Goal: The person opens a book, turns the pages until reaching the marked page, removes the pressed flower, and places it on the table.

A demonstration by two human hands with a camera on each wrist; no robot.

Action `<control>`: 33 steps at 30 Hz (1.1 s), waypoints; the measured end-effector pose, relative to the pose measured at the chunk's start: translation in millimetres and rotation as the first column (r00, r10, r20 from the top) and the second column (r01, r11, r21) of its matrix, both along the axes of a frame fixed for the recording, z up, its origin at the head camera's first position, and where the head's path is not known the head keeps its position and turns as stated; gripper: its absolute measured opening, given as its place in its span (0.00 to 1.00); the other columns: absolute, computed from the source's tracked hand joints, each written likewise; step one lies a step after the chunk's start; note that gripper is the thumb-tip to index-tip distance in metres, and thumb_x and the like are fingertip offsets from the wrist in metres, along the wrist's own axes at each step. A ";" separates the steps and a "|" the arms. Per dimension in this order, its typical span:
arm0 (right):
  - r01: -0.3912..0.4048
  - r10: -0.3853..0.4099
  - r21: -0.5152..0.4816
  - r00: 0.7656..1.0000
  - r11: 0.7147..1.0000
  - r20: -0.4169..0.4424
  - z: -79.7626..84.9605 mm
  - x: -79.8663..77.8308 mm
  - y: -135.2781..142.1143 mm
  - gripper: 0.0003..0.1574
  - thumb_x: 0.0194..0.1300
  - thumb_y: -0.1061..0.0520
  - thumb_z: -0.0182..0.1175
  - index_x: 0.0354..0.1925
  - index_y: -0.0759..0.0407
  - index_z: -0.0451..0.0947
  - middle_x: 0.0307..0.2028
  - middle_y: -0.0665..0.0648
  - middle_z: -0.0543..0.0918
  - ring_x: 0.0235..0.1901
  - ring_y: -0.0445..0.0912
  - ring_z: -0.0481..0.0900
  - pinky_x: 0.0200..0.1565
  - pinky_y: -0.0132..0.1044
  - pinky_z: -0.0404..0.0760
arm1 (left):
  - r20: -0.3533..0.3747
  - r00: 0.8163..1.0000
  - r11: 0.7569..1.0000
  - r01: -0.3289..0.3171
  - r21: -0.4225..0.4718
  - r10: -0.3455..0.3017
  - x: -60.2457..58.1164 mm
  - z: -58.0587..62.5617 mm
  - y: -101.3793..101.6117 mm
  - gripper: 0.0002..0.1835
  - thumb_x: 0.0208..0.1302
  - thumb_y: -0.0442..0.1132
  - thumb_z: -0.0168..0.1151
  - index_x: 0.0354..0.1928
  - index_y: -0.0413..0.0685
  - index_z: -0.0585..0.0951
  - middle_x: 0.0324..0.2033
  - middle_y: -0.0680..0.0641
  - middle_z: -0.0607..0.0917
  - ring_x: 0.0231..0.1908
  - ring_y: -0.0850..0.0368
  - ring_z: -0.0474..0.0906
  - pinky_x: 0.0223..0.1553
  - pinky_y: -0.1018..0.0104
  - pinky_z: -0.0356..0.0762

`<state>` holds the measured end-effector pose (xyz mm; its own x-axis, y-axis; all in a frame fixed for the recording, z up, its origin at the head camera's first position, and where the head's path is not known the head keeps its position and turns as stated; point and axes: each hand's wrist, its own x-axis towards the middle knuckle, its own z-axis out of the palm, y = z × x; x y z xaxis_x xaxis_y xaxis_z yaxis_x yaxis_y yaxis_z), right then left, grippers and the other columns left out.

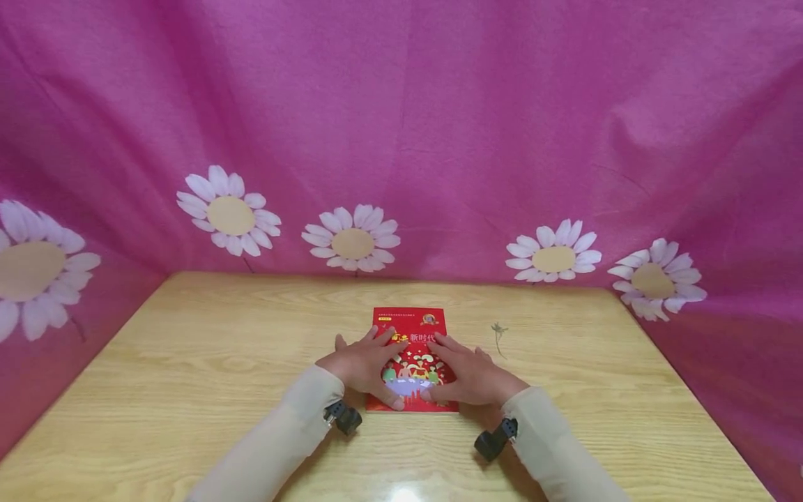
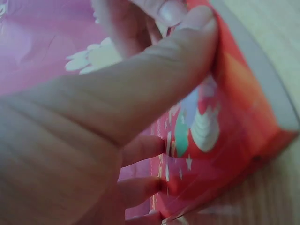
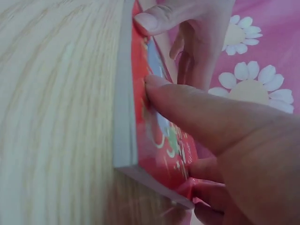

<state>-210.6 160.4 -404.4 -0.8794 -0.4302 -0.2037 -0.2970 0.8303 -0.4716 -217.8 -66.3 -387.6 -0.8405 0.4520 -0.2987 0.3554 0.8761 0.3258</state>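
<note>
A red paperback book (image 1: pixel 410 321) lies flat on the wooden table, its cover printed with cartoon figures, stars and Chinese characters. On its left side rests my left hand (image 1: pixel 366 364), fingers spread and fingertips on the cover. My right hand (image 1: pixel 472 373) lies over the right side in the same way. Both thumbs touch the lower part of the cover near its bottom edge. In the left wrist view the left thumb (image 2: pixel 154 75) presses by the edge of the book (image 2: pixel 243 98). The right wrist view shows the right thumb (image 3: pixel 201 112) on the cover and the pale page edges (image 3: pixel 124 117).
The light wooden table (image 1: pixel 188 390) reaches back to a pink curtain (image 1: pixel 439 139) printed with large white daisies. A thin sprig-like mark (image 1: pixel 498 335) shows on the tabletop right of the book. Dark wrist cameras (image 1: pixel 343 417) sit on both sleeves.
</note>
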 end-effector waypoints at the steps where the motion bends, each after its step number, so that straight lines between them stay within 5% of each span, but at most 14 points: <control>1: 0.002 -0.002 -0.009 1.000 1.000 -0.001 -1.6 -0.5 0.4 0.59 0.49 0.31 0.69 0.73 0.47 0.59 0.74 0.51 0.54 0.73 0.53 0.50 0.68 0.65 0.40 | 0.002 1.000 1.000 -0.004 0.006 0.004 -1.3 -0.4 -0.7 0.55 0.38 0.64 0.75 0.72 0.65 0.62 0.74 0.50 0.54 0.74 0.45 0.40 0.60 0.22 0.41; 18: 0.000 0.000 0.009 1.000 1.000 -0.018 -4.2 3.4 -2.8 0.59 0.49 0.29 0.67 0.73 0.47 0.58 0.75 0.50 0.52 0.74 0.51 0.47 0.68 0.64 0.42 | 0.009 1.000 0.999 -0.021 0.047 0.021 -1.5 -5.8 -5.3 0.55 0.38 0.62 0.76 0.72 0.65 0.63 0.74 0.51 0.54 0.74 0.45 0.41 0.59 0.22 0.48; 26: -0.001 0.002 -0.023 1.000 1.000 0.015 0.8 3.5 1.2 0.59 0.51 0.29 0.65 0.74 0.47 0.57 0.75 0.53 0.49 0.74 0.54 0.46 0.68 0.65 0.42 | 0.021 0.999 0.993 -0.048 0.105 0.046 -0.7 -4.9 -11.8 0.53 0.43 0.66 0.71 0.73 0.67 0.60 0.76 0.50 0.48 0.74 0.45 0.36 0.63 0.26 0.38; 33: 0.105 -0.107 -0.039 0.991 0.994 -0.081 12.9 4.1 18.9 0.61 0.53 0.26 0.61 0.76 0.47 0.50 0.76 0.57 0.42 0.75 0.56 0.38 0.67 0.66 0.38 | -0.075 0.991 0.980 -0.101 0.174 0.115 -0.7 -1.1 -25.1 0.47 0.58 0.63 0.62 0.76 0.65 0.52 0.76 0.46 0.42 0.74 0.42 0.32 0.63 0.27 0.27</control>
